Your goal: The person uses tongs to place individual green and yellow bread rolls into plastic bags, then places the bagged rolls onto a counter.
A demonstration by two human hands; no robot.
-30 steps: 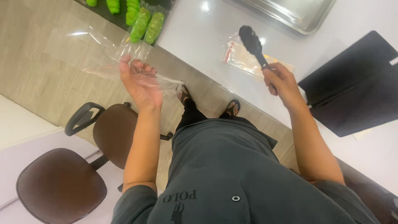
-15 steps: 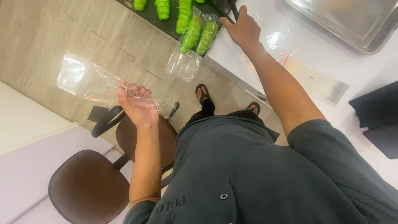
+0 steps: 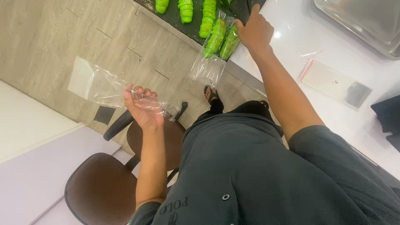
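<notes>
Metal tray [image 3: 366, 25] and green pastries [image 3: 185, 8] cropped.

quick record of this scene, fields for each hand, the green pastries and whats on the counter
left hand: left hand grips an empty clear bag out over the floor
right hand: right hand reaches to the bagged pastries, fingers at the bag's top
bagged pastries: two green rolls in a clear bag that overhangs the counter edge
loose pastries: more green rolls on a dark tray
counter: white counter with flat clear bags and a metal tray
floor: brown chair
</notes>
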